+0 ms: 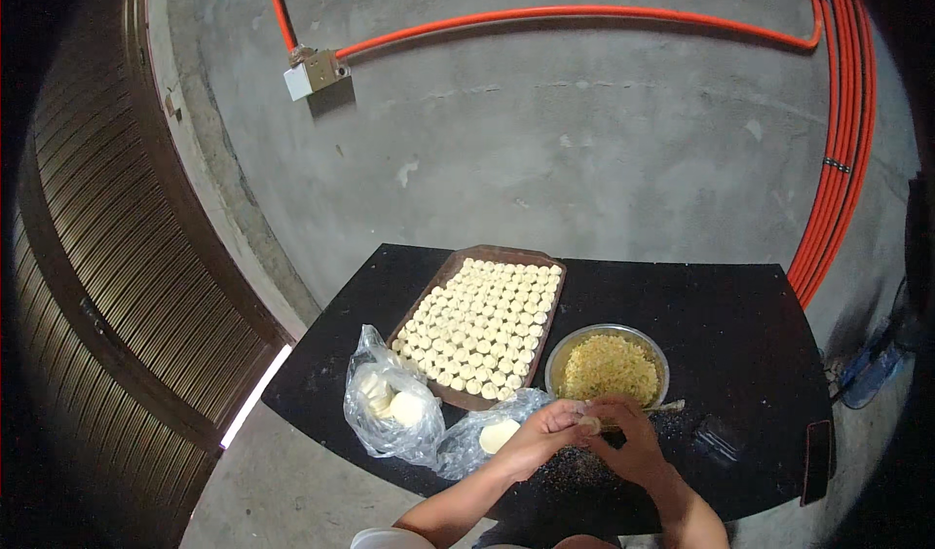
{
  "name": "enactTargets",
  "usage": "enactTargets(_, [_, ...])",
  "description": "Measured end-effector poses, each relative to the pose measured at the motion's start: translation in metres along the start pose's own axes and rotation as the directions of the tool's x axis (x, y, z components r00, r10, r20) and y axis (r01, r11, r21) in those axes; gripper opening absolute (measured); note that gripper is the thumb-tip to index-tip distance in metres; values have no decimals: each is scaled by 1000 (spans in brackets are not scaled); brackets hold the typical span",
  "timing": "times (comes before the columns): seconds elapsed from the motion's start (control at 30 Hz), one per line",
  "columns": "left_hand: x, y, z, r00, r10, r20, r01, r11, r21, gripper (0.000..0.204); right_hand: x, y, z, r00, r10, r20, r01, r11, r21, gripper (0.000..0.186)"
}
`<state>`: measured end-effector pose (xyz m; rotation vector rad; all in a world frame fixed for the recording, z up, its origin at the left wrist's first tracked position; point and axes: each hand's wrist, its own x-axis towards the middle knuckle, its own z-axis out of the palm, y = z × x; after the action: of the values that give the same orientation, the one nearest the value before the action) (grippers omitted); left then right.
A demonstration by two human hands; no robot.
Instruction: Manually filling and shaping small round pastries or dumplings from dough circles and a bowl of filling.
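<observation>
- By the left hand (547, 434) and the right hand (628, 442), brought together fingertip to fingertip, a small pale dough piece (588, 425) appears to be pinched; each grip seems closed on it, though the exact contact is partly hidden by the fingers.
- The dough piece is held above the near part of the surface (701, 305), just near of the metal bowl (664, 354).
- It is judged to be light, soft and easily torn, perhaps a little tacky; it is best taken lightly at the rim, with the middle left unsqueezed.
- Its direction and long axis cannot be made out, as too little of it is shown between the fingers.
- Just far of the hands, crumbly yellow filling (612, 367) is held in the bowl.
- Left of the hands, a flat round wrapper (499, 436) is seen at the near plastic bag (458, 452); being a disc, no long axis is given by it.
- Farther left, more pale rounds are held in a second clear bag (365, 432).
- Beyond the bags, a brown tray (502, 253) is covered with rows of small pale dumplings (482, 325); its long axis is run from far to near, the near end slanted left.
</observation>
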<state>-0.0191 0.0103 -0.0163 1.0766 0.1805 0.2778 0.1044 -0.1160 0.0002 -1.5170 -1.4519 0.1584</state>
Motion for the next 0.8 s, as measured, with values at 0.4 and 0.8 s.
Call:
enactTargets(0.4, [0, -2, 1, 1000, -29, 2, 29, 999, -15, 26, -1, 4, -1, 999, -40, 0, 40, 999, -36, 40])
enactTargets(0.8, [-1, 0, 5, 1000, -21, 8, 21, 999, -36, 28, 2, 0, -2, 996, -78, -36, 76, 996, -37, 43])
